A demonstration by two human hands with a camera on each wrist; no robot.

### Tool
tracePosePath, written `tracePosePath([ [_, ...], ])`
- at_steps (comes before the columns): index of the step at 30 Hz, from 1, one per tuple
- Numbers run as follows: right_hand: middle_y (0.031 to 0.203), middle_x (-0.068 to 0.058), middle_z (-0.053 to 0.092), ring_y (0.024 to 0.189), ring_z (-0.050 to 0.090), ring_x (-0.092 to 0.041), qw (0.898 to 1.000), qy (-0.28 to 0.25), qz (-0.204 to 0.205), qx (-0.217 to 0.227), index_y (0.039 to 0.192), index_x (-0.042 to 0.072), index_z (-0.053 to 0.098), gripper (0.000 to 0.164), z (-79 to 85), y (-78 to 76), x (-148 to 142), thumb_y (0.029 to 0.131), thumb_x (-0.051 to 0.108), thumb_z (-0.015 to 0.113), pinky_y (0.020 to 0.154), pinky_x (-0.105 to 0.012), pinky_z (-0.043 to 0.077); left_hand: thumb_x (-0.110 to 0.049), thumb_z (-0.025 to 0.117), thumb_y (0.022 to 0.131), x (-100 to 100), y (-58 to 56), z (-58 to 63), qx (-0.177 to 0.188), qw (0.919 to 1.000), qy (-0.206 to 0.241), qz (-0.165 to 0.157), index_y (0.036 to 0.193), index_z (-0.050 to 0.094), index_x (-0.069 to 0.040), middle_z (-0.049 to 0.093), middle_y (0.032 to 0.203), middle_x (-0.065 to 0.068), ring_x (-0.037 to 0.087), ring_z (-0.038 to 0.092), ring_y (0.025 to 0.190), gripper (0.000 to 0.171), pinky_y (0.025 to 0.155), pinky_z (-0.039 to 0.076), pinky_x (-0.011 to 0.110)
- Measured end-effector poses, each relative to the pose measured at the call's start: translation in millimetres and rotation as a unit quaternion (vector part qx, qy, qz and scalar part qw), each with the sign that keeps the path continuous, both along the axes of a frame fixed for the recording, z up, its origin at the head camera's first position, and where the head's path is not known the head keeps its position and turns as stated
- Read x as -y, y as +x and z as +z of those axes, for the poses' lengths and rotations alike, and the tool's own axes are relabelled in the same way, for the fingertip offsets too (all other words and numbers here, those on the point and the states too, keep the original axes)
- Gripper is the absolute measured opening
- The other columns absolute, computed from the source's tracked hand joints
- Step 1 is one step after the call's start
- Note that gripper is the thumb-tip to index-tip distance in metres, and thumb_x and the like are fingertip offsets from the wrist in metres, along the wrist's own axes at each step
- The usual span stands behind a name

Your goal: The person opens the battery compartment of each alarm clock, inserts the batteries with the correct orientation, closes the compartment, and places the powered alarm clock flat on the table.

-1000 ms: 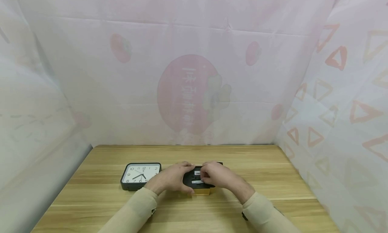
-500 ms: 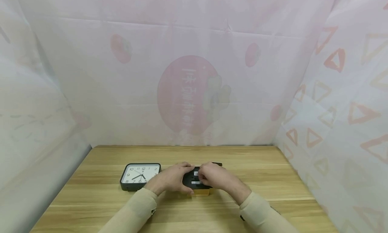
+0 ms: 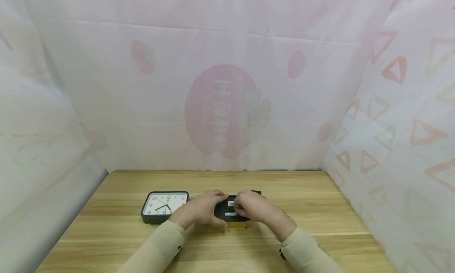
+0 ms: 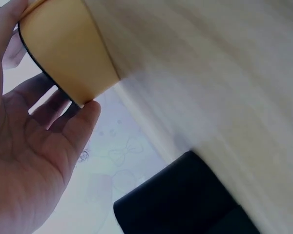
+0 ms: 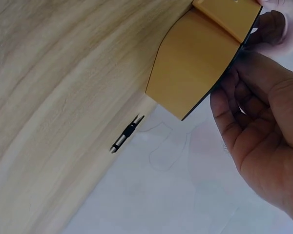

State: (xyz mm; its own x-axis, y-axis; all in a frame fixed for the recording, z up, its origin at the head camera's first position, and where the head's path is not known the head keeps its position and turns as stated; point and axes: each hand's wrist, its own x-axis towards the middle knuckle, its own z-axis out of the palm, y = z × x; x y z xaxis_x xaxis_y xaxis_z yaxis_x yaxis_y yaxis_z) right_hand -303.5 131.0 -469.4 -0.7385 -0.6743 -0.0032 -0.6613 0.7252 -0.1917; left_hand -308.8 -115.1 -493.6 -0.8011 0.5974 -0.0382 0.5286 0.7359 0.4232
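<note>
My left hand [image 3: 202, 208] grips the left end of a small box-like thing with yellow sides [image 4: 68, 48] and a black upper face [image 3: 220, 210], thumb on the near side and fingers on the far side. A white barcode label [image 3: 231, 203] shows on that black face. Below the label lies a white cylinder that looks like a battery [image 3: 230, 214]. My right hand [image 3: 257, 206] bends over the right part of the box, its curled fingers pinching the battery's right end. In the right wrist view its fingers are curled against the black edge beside the yellow side [image 5: 195, 63].
A square wall clock [image 3: 165, 206] with a black frame and white dial lies left of my left hand. Behind my right hand is a thin dark strip [image 3: 256, 192]. A slim black-and-silver thing [image 5: 127, 134] lies on the wooden table [image 3: 284, 182]. Printed curtains enclose the table.
The right hand has shifted slightly left and lower over the black face, its fingers staying at the battery. The left hand, box and clock have not visibly moved.
</note>
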Motion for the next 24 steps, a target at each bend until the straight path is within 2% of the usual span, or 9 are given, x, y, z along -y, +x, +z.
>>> tracePosePath([
  [5,0.096,0.004,0.079,0.085,0.063,-0.002,1.0,-0.011,-0.008,0.0,0.085,0.017,0.08,0.023,-1.4,0.1,-1.7,0.105,0.014,0.091,0.08,-0.023,0.062,-0.067,0.094,0.094,4.1,-0.1,1.5,-0.032,0.9984,-0.042,-0.021,0.175,0.056,-0.009,0.058,0.18,0.012,0.035,0.062,0.162,0.106,0.133,0.055,0.054],
  [9,0.094,0.005,0.077,0.083,0.061,-0.002,1.0,-0.02,-0.01,0.001,0.084,0.017,0.08,0.023,-2.5,-1.0,-2.6,0.104,0.014,0.091,0.078,-0.023,0.06,-0.073,0.084,0.099,8.7,2.5,4.4,-0.071,0.9927,-0.089,-0.04,0.176,0.053,-0.008,0.054,0.184,0.013,0.036,0.058,0.167,0.105,0.135,0.053,0.055],
  [13,0.091,0.006,0.076,0.08,0.06,-0.002,1.0,-0.024,-0.013,0.005,0.084,0.016,0.079,0.024,-2.0,-1.7,-3.0,0.104,0.014,0.091,0.077,-0.023,0.059,-0.075,0.077,0.103,9.7,8.7,7.4,-0.097,0.9869,-0.121,-0.043,0.175,0.056,-0.011,0.051,0.186,0.011,0.034,0.057,0.168,0.098,0.133,0.056,0.053],
  [17,0.089,0.006,0.074,0.079,0.058,-0.002,0.999,-0.029,-0.014,0.014,0.083,0.015,0.079,0.025,-1.0,-2.0,-2.7,0.105,0.013,0.091,0.077,-0.024,0.057,-0.072,0.076,0.104,7.6,13.8,8.3,-0.097,0.9868,-0.124,-0.037,0.174,0.057,-0.01,0.049,0.187,0.011,0.034,0.057,0.168,0.095,0.134,0.055,0.051],
  [24,0.091,0.006,0.076,0.081,0.059,-0.003,0.999,-0.031,-0.006,0.017,0.085,0.015,0.08,0.021,0.0,-2.1,-4.9,0.104,0.012,0.091,0.081,-0.026,0.06,-0.066,0.081,0.104,6.9,16.7,6.8,-0.062,0.9937,-0.09,-0.023,0.174,0.055,-0.006,0.046,0.188,0.014,0.036,0.052,0.171,0.096,0.137,0.051,0.053],
])
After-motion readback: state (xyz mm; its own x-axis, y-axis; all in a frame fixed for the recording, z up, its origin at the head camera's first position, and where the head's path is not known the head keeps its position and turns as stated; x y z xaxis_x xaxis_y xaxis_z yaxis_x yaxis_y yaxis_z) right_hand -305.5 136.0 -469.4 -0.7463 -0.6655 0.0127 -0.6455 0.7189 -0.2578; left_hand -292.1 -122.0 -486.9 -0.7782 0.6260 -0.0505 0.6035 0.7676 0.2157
